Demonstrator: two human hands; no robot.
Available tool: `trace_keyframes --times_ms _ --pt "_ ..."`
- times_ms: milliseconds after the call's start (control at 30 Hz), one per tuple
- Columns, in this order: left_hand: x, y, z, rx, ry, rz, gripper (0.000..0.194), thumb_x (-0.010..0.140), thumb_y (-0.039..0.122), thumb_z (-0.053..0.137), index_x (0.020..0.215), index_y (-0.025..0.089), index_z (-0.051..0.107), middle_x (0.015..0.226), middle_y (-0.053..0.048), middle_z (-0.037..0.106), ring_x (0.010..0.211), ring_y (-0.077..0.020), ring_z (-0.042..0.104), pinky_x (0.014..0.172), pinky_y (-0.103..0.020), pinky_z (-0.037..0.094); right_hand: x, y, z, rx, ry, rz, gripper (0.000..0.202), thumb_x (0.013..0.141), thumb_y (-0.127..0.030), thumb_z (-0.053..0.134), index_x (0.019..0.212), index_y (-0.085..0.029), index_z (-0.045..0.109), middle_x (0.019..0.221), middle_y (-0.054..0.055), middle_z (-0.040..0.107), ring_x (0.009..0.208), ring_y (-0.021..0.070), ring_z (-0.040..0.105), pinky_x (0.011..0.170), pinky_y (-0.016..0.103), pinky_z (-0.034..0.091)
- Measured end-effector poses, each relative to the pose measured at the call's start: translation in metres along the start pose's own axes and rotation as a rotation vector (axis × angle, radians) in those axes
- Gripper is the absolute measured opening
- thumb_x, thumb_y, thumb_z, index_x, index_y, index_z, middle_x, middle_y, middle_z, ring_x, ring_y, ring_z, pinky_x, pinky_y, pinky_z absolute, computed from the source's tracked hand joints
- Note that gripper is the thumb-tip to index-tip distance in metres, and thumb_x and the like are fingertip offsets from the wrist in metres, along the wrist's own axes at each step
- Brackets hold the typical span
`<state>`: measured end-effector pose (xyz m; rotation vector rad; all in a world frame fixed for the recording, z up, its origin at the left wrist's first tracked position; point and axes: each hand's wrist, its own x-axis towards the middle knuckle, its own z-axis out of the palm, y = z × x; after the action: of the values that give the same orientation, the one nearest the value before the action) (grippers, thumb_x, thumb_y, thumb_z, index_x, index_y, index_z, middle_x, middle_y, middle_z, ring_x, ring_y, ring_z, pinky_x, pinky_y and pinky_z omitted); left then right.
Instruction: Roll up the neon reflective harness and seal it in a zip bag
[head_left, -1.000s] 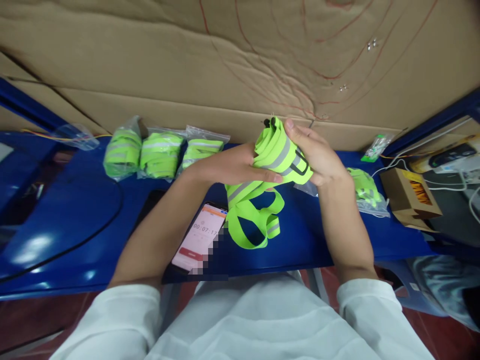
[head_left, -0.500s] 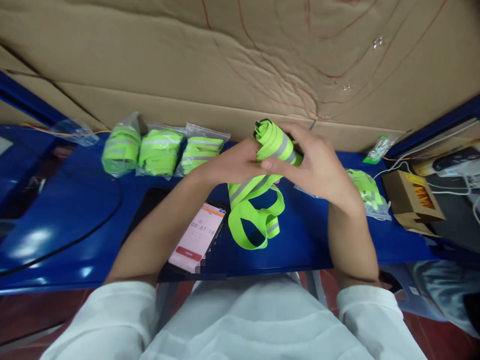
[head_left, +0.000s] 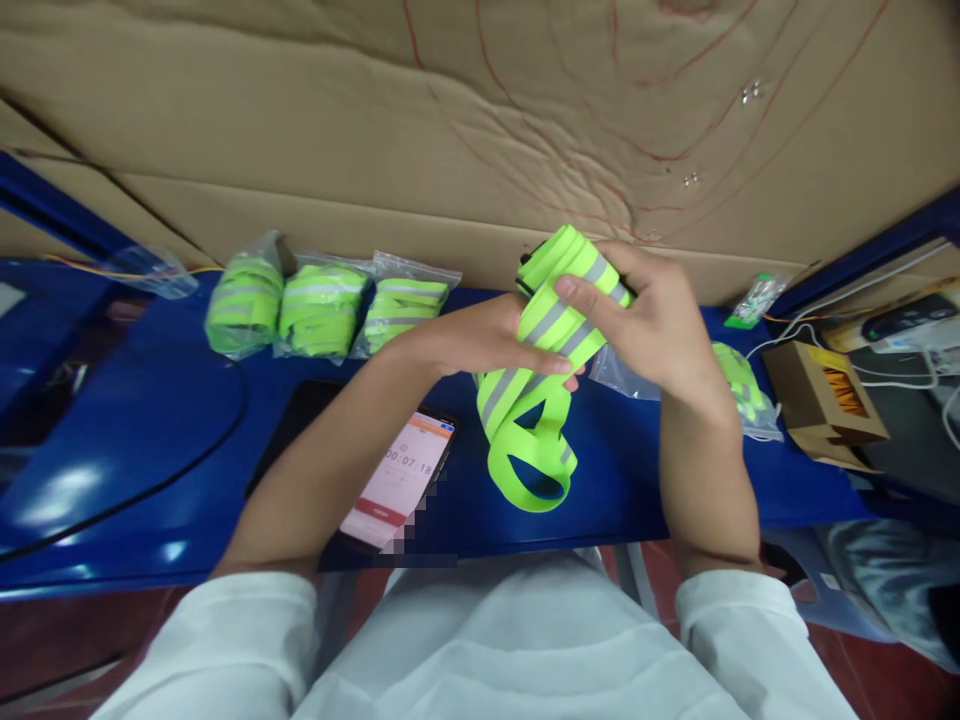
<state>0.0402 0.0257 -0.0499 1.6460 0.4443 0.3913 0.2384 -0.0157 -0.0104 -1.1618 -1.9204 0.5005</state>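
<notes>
A neon-green reflective strap [head_left: 559, 300] with grey stripes is partly rolled into a bundle above the blue table [head_left: 150, 440]. My left hand [head_left: 480, 340] grips the bundle from the left and below. My right hand [head_left: 645, 315] wraps over its top and right side, fingers pressed on the roll. The loose end of the strap [head_left: 529, 455] hangs down in loops onto the table. Both hands hold the same strap.
Three bagged green straps [head_left: 322, 305] lie in a row at the back left. A phone [head_left: 397, 480] showing a timer lies near the front edge. More bagged straps [head_left: 739, 385] and a small cardboard box [head_left: 821, 395] sit to the right. A cardboard wall [head_left: 480, 120] stands behind.
The bundle was turned in my hands and its roll now shows the grey stripes. My right hand shifted over its top. The hanging loops drew in and moved slightly right.
</notes>
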Motion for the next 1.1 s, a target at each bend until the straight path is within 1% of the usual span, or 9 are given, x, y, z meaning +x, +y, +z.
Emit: trace_keyframes --times_ms 167,267,433,500,567,700,900,1000,1100 --pt "0.004 -0.007 0.002 -0.148 -0.033 -0.030 0.028 0.085 0.033 0.082 0.106 0.016 0.077 0.106 -0.007 0.082 0.098 -0.0217 0.079 0.089 -0.031 0.063 0.001 0.001 0.002 0.025 0.053 0.062 0.017 0.093 -0.046 0.072 0.100 -0.031 0.076 0.102 0.002 0.077 0.094 0.0267 0.071 0.086 0.044 0.060" --pt "0.006 -0.013 0.001 -0.218 -0.075 -0.070 0.034 0.082 0.035 0.085 0.109 0.016 0.076 0.110 -0.008 0.081 0.101 -0.0229 0.078 0.089 -0.032 0.063 0.000 0.000 0.002 0.040 0.086 0.057 0.015 0.093 -0.043 0.073 0.098 -0.029 0.076 0.099 0.002 0.077 0.090 0.0260 0.070 0.082 0.042 0.058" --pt "0.004 -0.013 -0.002 -0.037 -0.166 -0.038 0.030 0.089 0.042 0.078 0.106 0.018 0.077 0.104 -0.005 0.081 0.097 -0.0188 0.077 0.086 -0.025 0.061 -0.004 -0.003 -0.007 0.029 0.078 0.058 0.023 0.091 -0.044 0.077 0.090 -0.021 0.079 0.080 0.001 0.074 0.069 0.0181 0.063 0.062 0.032 0.046" --pt "0.004 -0.012 -0.002 -0.038 -0.196 -0.023 0.032 0.087 0.044 0.080 0.106 0.018 0.076 0.104 -0.005 0.081 0.096 -0.0191 0.077 0.086 -0.026 0.061 -0.005 -0.004 -0.012 0.033 0.061 0.076 0.026 0.089 -0.047 0.079 0.086 -0.021 0.079 0.075 0.000 0.072 0.064 0.0161 0.061 0.058 0.030 0.043" --pt "0.005 -0.013 0.001 -0.083 -0.212 -0.013 0.038 0.083 0.041 0.084 0.111 0.017 0.076 0.111 -0.008 0.080 0.099 -0.0213 0.077 0.089 -0.029 0.062 -0.005 -0.005 -0.015 0.044 0.060 0.096 0.028 0.087 -0.049 0.082 0.082 -0.022 0.078 0.073 0.000 0.071 0.062 0.0160 0.060 0.056 0.029 0.043" --pt "0.010 -0.015 0.012 -0.188 -0.130 0.028 0.054 0.074 0.030 0.091 0.124 0.018 0.073 0.129 -0.011 0.076 0.116 -0.0251 0.074 0.098 -0.035 0.062 -0.005 0.001 -0.019 0.144 0.033 0.175 0.036 0.084 -0.059 0.081 0.081 -0.024 0.078 0.073 0.001 0.072 0.059 0.0165 0.061 0.050 0.029 0.045" --pt "0.008 -0.011 0.024 -0.341 -0.039 -0.011 0.041 0.074 0.031 0.093 0.107 0.013 0.076 0.103 -0.011 0.082 0.092 -0.0250 0.079 0.091 -0.039 0.064 -0.002 0.017 -0.025 0.336 0.031 0.233 0.037 0.087 -0.061 0.078 0.085 -0.024 0.078 0.073 0.001 0.073 0.056 0.0138 0.062 0.047 0.025 0.045" --pt "0.005 -0.009 0.021 -0.303 -0.079 -0.015 0.039 0.077 0.034 0.091 0.107 0.014 0.077 0.102 -0.010 0.082 0.091 -0.0248 0.079 0.090 -0.039 0.064 -0.002 0.016 -0.029 0.355 -0.030 0.251 0.037 0.088 -0.063 0.076 0.089 -0.026 0.079 0.080 0.002 0.076 0.062 0.0170 0.069 0.051 0.028 0.052" --pt "0.001 -0.003 0.016 -0.138 -0.032 0.039 0.040 0.079 0.039 0.089 0.109 0.015 0.077 0.108 -0.009 0.081 0.095 -0.0245 0.077 0.090 -0.037 0.062 -0.001 0.015 -0.031 0.478 -0.140 0.298 0.040 0.087 -0.064 0.076 0.097 -0.026 0.079 0.088 0.005 0.079 0.074 0.0212 0.075 0.064 0.033 0.063"
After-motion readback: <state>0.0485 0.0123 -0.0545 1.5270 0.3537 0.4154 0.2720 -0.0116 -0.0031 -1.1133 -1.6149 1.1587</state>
